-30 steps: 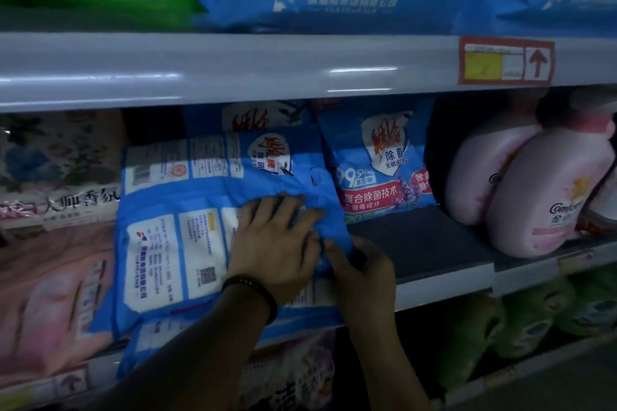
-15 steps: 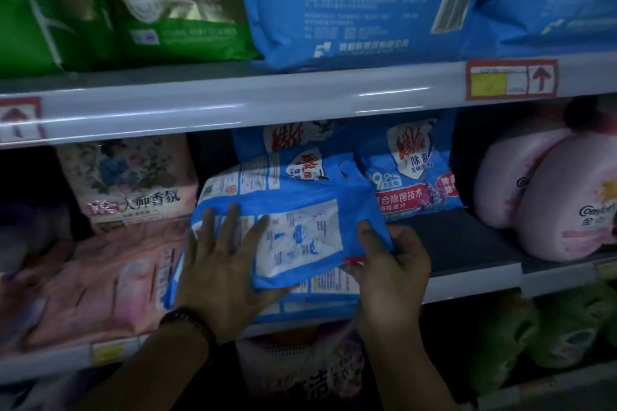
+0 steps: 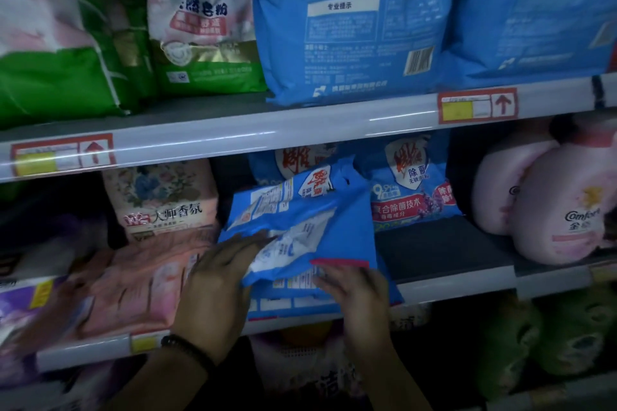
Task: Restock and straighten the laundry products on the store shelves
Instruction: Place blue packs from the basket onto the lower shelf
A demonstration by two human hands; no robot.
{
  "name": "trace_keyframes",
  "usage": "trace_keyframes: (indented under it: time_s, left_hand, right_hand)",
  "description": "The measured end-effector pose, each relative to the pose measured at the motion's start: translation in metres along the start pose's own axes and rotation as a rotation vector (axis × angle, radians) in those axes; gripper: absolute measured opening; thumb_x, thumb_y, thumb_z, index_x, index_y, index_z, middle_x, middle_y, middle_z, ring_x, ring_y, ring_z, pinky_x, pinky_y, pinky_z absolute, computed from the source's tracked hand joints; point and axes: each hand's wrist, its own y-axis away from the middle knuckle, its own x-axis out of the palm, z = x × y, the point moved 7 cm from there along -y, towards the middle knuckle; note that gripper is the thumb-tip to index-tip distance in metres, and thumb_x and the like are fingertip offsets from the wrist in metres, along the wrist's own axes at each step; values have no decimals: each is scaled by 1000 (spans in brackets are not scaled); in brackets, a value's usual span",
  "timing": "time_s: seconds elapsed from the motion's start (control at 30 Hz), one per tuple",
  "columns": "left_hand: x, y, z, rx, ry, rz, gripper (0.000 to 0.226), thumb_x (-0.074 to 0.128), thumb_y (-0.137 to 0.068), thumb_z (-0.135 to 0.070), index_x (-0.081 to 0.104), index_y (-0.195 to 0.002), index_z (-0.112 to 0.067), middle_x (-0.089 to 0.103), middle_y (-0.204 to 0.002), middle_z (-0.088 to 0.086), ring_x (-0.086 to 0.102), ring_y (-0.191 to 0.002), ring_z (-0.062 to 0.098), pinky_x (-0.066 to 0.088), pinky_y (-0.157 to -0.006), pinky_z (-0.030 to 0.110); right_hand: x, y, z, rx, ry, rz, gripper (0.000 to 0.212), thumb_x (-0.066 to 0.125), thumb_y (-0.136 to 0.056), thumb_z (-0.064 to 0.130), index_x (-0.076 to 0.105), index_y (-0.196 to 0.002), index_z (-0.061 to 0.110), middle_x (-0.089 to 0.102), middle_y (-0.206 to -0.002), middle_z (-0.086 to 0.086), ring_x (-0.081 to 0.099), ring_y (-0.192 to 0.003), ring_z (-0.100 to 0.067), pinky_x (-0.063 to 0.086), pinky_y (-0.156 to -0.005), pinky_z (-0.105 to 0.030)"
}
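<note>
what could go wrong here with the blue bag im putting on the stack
The blue bag is crumpled and tilted in both hands, left hand and right hand, so it may slump sideways once released. The stack below already overhangs the shelf edge, so pressing down could push bags off the front.

Bare shelf (image 3: pixel 444 250) lies open between the blue bags (image 3: pixel 300 220) and the pink bottles (image 3: pixel 554 207), with room to reach in. Left of the blue bags, pink packs (image 3: pixel 140 284) crowd the shelf. The shelf rail (image 3: pixel 233 140) above limits headroom.
</note>
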Motion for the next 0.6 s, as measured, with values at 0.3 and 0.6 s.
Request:
trace_keyframes:
  time_s: [0.3, 0.6]
  left_hand:
    - [-43, 7, -79, 87, 208, -140, 60, 53, -78, -14, 58, -136, -28, 62, -127, -14, 51, -120, -9, 32, -109, 2]
    - [-30, 3, -119, -314, 592, -204, 20, 51, -106, -45, 66, -110, -33, 73, -88, -8, 72, -82, 13, 61, -71, 34]
  right_hand:
    - [-6, 30, -11, 29, 221, 29, 12, 68, -99, 4, 69, -107, 13, 78, -93, -5, 75, -81, -14, 59, -61, -26]
    - [-63, 55, -10, 420, 71, 119, 62, 50, -90, 64, 74, -119, 15, 80, -109, -18, 77, -84, -34, 61, -62, -38]
